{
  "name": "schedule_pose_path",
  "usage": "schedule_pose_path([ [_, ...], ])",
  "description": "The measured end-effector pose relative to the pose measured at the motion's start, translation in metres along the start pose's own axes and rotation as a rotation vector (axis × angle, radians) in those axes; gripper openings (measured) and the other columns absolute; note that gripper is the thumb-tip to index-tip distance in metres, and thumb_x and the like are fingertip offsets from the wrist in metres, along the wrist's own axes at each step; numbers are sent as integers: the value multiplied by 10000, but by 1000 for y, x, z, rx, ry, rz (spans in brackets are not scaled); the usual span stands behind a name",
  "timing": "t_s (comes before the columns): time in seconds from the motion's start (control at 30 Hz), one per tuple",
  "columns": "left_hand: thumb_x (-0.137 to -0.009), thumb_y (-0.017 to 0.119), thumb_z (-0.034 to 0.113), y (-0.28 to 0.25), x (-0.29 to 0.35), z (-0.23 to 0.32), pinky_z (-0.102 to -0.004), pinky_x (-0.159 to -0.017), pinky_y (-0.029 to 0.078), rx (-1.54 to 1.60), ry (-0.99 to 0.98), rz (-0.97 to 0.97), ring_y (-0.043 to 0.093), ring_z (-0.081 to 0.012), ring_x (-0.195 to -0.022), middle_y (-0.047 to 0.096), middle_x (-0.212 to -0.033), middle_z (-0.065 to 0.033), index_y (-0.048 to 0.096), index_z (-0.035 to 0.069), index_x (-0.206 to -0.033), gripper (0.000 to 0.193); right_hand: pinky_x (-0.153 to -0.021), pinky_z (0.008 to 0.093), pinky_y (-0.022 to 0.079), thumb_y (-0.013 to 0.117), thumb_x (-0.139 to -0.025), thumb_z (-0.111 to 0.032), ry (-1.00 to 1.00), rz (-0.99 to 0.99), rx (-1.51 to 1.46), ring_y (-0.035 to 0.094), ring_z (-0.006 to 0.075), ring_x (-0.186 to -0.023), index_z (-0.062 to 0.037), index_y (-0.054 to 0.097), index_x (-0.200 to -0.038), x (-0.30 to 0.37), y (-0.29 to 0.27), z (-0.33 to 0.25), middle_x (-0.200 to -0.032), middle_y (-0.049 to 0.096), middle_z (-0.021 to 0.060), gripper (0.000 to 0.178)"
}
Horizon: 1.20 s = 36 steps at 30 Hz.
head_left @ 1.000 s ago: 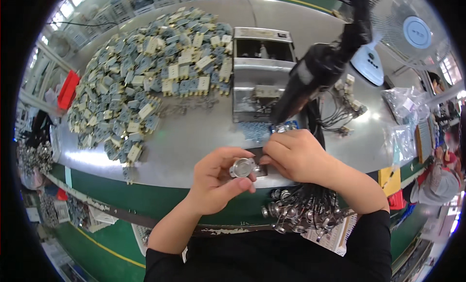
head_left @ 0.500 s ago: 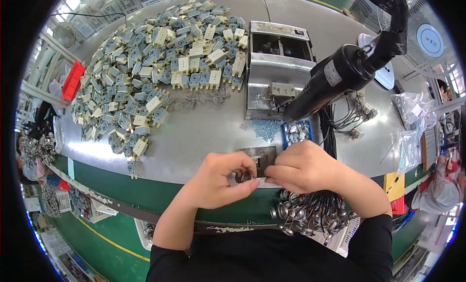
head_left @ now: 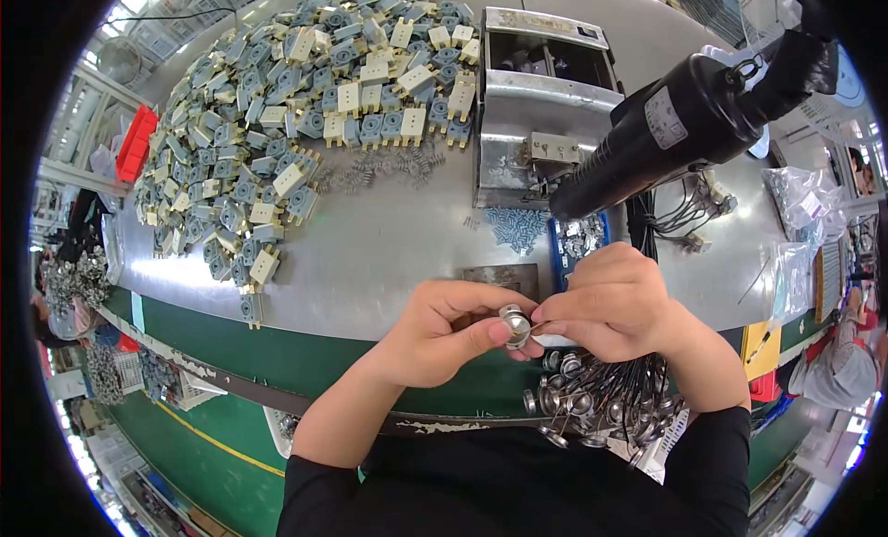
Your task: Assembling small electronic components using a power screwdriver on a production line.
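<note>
My left hand (head_left: 444,329) is closed, pinching a round silver metal part (head_left: 514,324) between thumb and fingers above the table's front edge. Close beside it, the fingertips of my right hand (head_left: 615,301) are pressed together on a thin coppery piece at that part's right side; whether the piece is a wire or a tab is unclear. Below my right hand hangs a bundle of black cables (head_left: 631,375) with similar round metal parts (head_left: 581,405) at their ends. A flat metal block (head_left: 504,276) lies on the table just beyond my hands.
A large heap of grey and cream switch-like blocks (head_left: 277,121) covers the left. Small bluish screws (head_left: 518,229) lie before a metal fixture (head_left: 518,111). A blue tray (head_left: 558,259) holds small metal pieces. A thick black cylindrical tool (head_left: 666,125) slants over the right side.
Both hands have shifted right. The round metal part has been turned so its shiny face shows, and my right fingertips are now on the thin piece at its side.
</note>
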<state>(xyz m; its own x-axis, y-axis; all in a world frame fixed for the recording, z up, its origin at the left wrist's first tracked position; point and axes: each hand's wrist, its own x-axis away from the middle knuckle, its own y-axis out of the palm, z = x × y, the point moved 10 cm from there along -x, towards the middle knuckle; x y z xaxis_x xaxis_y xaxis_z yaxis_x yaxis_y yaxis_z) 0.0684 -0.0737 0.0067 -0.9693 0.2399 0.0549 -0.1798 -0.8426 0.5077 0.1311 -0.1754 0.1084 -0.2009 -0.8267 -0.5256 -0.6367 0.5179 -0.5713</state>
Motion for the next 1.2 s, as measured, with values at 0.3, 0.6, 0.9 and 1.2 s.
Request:
schedule_pose_path([
  [0.3,-1061,614,79,5,2,-2,-416,-852,649,115,-3,-7,780,-324,-985,751,-1138,-245,613,-135,-1326,341,-466,340,434,828,-853,-93,93,78,-47,607,228,-493,-36,775,-939,-1,-5,4,-653,666,56,116],
  [0.6,-954,770,96,15,1,24,-376,-752,593,-862,119,-160,779,-251,-877,770,-960,-151,690,-5,-1181,260,-580,420,489,798,-874,-129,387,-246,-76,639,348,-666,-63,655,-845,-8,19,9,-701,625,111,160],
  [0.9,-867,839,9,25,12,30,-259,-685,596,-771,372,-13,809,-164,-807,819,-858,-97,703,3,-1037,218,-532,268,305,832,-926,-143,768,-286,-504,397,37,-627,-23,619,-800,19,34,45,-676,506,-58,275],
  [1.2,-1034,696,96,18,9,-8,-347,-760,658,186,48,-81,797,-238,-859,783,-1040,-193,625,-41,-1190,219,-537,276,478,797,-828,-16,293,-84,-127,657,162,-586,-47,800,-1016,4,3,17,-715,694,65,190],
])
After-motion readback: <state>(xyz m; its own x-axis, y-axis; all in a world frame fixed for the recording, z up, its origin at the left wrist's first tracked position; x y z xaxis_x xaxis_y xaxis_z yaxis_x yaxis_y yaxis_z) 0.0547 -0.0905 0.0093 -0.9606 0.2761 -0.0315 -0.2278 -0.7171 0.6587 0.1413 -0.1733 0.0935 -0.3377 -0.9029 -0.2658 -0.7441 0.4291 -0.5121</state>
